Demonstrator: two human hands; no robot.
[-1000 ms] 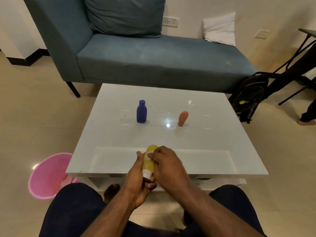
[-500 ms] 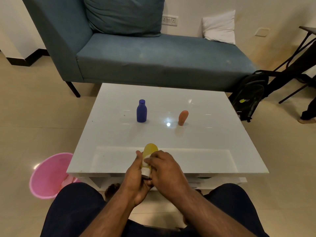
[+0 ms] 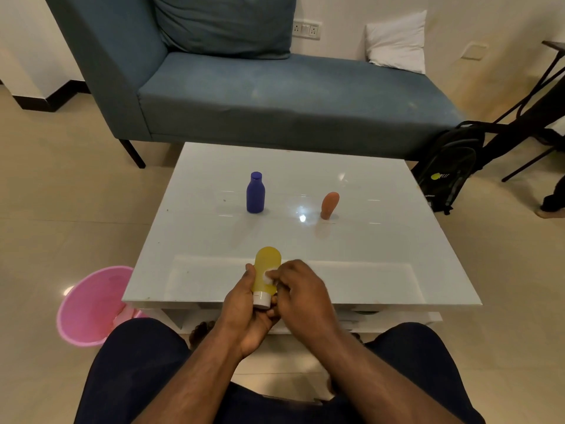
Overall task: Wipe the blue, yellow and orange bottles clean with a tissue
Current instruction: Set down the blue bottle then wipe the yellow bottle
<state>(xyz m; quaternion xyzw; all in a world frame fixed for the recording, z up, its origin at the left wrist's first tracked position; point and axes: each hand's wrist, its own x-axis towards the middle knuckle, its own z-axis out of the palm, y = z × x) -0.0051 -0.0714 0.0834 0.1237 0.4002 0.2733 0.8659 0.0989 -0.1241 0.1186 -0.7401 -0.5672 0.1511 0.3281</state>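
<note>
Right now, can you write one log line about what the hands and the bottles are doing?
left hand: holds yellow plastic bottle | right hand: rubs white tissue on it | blue bottle, orange bottle: standing on white table

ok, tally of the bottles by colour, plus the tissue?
Blue plastic bottle, standing on the white table: 1
Orange plastic bottle, on the table: 1
Yellow plastic bottle, gripped by the left hand: 1
White tissue wad, pinched by the right hand: 1
Total: 4
</note>
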